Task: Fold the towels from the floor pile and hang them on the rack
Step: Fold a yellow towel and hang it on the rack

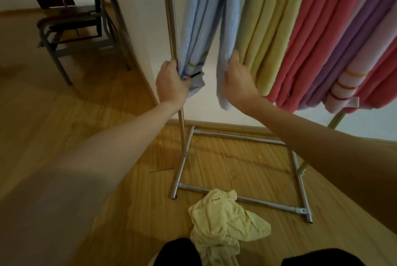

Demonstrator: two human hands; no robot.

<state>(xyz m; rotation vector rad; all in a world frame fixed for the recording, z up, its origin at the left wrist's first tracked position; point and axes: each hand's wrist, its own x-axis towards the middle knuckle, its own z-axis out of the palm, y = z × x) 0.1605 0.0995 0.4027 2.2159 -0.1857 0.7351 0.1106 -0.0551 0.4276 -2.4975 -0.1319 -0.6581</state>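
Note:
A folded light blue towel (206,18) hangs over the metal rack (170,18) in two halves. My left hand (170,81) grips the lower end of the left half, next to the rack's upright pole. My right hand (237,81) holds the lower end of the right half, fingers hidden behind the cloth. On the wooden floor between my legs lies a crumpled pale yellow towel (223,220), partly over the rack's front base bar (268,202).
More folded towels hang on the rack to the right: pale yellow (270,29), pink (318,35), purple (352,50) and a striped pink-white one (343,85). A dark metal chair (73,27) stands at the back left. A white wall (148,29) is behind the rack.

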